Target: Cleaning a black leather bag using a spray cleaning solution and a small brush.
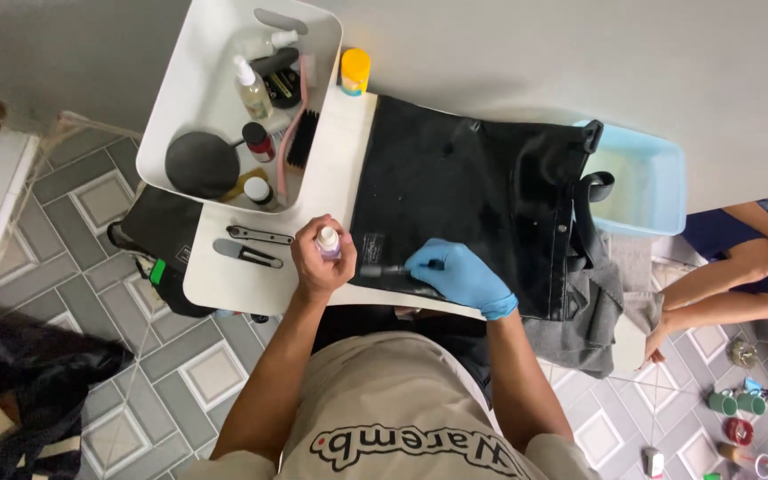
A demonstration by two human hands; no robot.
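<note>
Closest up, both forearms reach out over a small white table (224, 280). Left hand (322, 262) is bare and wrapped around a little bottle (329, 242) with a white cap, held upright just off the near left corner of the black bag (473, 200). Right hand (457, 274) wears a blue glove and pinches a small brush (382, 269), tip touching the bag's near edge. Further left of the bag sit two metal tools (251, 244). Beyond those, a white bin (215, 53) holds bottles and brushes, and a pale blue tub (655, 182) sits past the bag's right side.
</note>
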